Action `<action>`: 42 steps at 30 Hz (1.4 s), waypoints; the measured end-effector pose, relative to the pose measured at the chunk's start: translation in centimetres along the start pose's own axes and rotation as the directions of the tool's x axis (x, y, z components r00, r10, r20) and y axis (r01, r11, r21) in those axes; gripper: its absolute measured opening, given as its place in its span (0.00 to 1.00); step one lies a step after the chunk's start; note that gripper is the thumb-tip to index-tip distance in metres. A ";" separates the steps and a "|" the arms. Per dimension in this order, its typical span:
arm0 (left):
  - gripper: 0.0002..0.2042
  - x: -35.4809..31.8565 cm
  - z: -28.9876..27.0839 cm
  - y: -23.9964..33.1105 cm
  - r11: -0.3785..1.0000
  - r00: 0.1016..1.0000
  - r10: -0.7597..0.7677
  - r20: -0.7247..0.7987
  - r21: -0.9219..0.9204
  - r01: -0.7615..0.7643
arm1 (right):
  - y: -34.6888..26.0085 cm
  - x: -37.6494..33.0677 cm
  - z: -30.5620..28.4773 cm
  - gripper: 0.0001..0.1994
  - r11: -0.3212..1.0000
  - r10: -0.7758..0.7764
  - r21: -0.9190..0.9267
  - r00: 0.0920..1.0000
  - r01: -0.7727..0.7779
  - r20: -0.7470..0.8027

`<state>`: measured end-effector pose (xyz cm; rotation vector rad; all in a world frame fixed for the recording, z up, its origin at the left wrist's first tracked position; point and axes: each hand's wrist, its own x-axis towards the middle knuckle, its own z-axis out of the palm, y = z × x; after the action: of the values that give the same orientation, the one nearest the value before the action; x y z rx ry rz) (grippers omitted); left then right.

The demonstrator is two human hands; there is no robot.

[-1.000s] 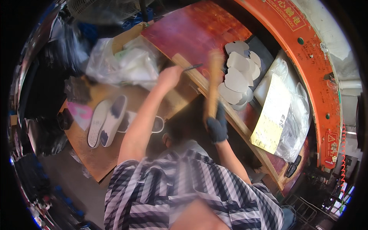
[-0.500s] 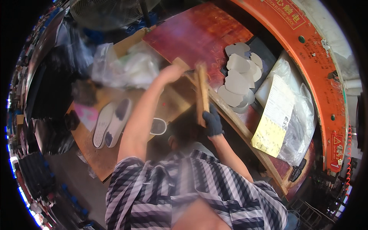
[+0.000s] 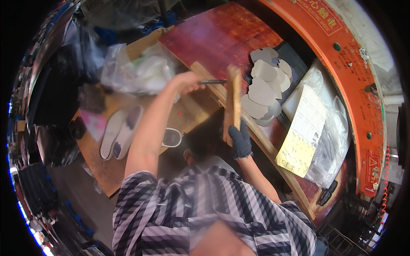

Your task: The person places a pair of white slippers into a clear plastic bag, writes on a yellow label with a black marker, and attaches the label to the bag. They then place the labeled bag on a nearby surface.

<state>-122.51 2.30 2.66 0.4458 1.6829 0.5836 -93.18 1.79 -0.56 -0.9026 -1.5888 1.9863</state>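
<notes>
My bare left hand [image 3: 191, 82] is closed around one end of a thin dark rod-like tool [image 3: 213, 81], whose exact kind I cannot make out. The rod points right, and its far end meets or passes behind a long narrow wooden piece [image 3: 233, 100]. My right hand [image 3: 241, 141], in a dark knitted glove, grips the lower end of that wooden piece and holds it roughly upright at the edge of the red table. The top of the wood is blurred by motion.
Grey rounded flat pieces [image 3: 261, 91] lie stacked on the red tabletop [image 3: 213, 34]. Right of them are a yellow-and-white paper sheet [image 3: 302, 132], clear plastic and a black-handled tool [image 3: 327, 193]. Pale insoles [image 3: 121, 132] and plastic bags [image 3: 141, 72] occupy the left board. An orange machine frame [image 3: 341, 51] curves along the right.
The wooden piece has shifted slightly right with my right hand. My left hand has moved slightly left, and more of the dark rod shows between it and the wood.
</notes>
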 end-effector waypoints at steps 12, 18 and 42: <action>0.18 0.9 0.9 0.3 0.996 1.000 -0.016 -0.022 0.085 0.018 | 1.7 1.0 -0.2 0.15 0.979 0.082 -0.181 0.992 -0.098 -0.092; 0.12 1.0 2.7 -0.5 0.721 0.750 0.634 -0.188 0.496 -0.485 | -0.5 1.8 -1.4 0.14 0.998 -0.040 -0.060 0.995 0.035 -0.089; 0.08 -2.2 6.9 -2.7 0.190 0.330 0.940 -0.084 0.934 -0.303 | -3.4 -1.3 -2.0 0.23 0.945 0.327 0.018 0.944 -0.327 -0.036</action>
<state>-115.30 -0.26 1.83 2.0814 2.3947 0.6267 -91.06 3.11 2.74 -1.2618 -1.4798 2.1787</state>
